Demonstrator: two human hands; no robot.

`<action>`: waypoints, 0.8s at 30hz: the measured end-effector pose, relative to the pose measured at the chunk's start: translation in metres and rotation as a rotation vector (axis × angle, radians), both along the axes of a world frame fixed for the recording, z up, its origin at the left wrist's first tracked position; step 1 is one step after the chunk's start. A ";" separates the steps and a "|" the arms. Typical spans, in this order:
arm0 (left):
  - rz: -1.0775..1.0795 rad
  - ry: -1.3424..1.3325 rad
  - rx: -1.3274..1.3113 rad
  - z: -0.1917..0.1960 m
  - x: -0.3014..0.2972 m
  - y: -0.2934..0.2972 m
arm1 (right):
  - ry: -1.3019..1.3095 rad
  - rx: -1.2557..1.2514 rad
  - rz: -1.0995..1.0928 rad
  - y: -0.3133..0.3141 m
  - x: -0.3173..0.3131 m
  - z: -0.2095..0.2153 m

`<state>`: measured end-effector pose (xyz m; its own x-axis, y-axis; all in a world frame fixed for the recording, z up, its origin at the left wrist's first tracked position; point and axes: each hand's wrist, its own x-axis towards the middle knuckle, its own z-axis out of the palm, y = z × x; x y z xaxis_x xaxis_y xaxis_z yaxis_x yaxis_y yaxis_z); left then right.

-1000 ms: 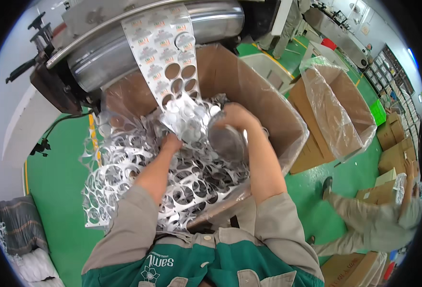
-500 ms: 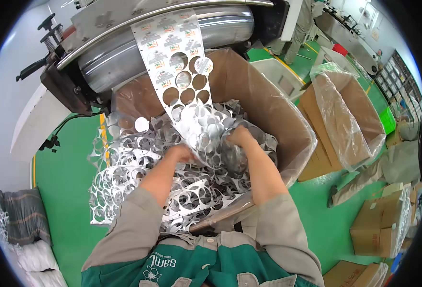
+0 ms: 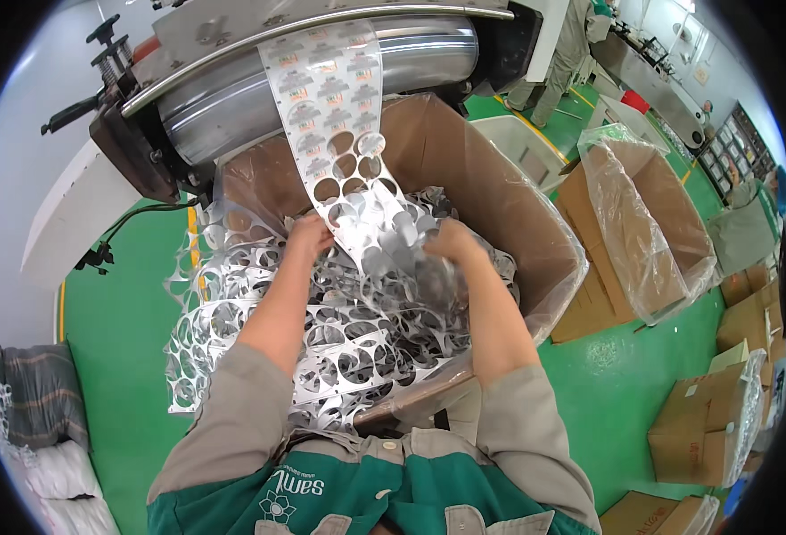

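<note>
A printed foil strip (image 3: 326, 94) hangs off a shiny metal roller (image 3: 223, 127). Its lower part has rows of round holes, and one cut disc (image 3: 371, 144) clings to its right side. My left hand (image 3: 308, 237) is at the strip's left edge, with bent fingers closed on that edge. On the other side my right hand (image 3: 453, 241) is curled among silvery foil, slightly blurred; what its fingers hold is hard to make out. Below both hands, punched foil scrap (image 3: 339, 343) piles up in a plastic-lined cardboard box (image 3: 535, 254) and spills over its left side.
A black machine frame (image 3: 130, 152) carries the roller. To the right stand another lined carton (image 3: 660, 205), a pale bin (image 3: 522, 147) and brown boxes (image 3: 687, 428). Dark and white bundles (image 3: 41, 401) lie at left on the green floor (image 3: 134, 357). Other people (image 3: 562, 58) are farther back.
My left hand has moved up and left to the strip's edge. My right hand has shifted slightly upward. More of the printed strip has come down, and the person at far right has moved back.
</note>
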<state>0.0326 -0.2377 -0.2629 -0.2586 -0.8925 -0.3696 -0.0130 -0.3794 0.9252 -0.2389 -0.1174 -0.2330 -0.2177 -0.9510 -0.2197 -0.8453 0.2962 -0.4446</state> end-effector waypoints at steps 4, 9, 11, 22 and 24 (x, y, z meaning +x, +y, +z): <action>-0.079 -0.438 -0.169 -0.026 -0.007 0.003 | -0.327 -0.590 -0.069 0.020 0.016 0.125; -0.241 0.096 -0.076 -0.054 0.003 -0.003 | -1.484 -0.947 0.024 0.016 0.033 0.161; -0.336 -0.024 -0.031 -0.051 -0.007 0.015 | -1.694 -0.976 -0.010 0.012 0.050 0.156; -0.484 -0.986 -0.200 -0.074 -0.024 0.036 | 0.118 0.095 0.024 0.009 0.003 0.045; -0.439 -0.985 -0.211 -0.053 -0.032 0.052 | 0.069 -0.269 0.108 0.018 0.006 0.092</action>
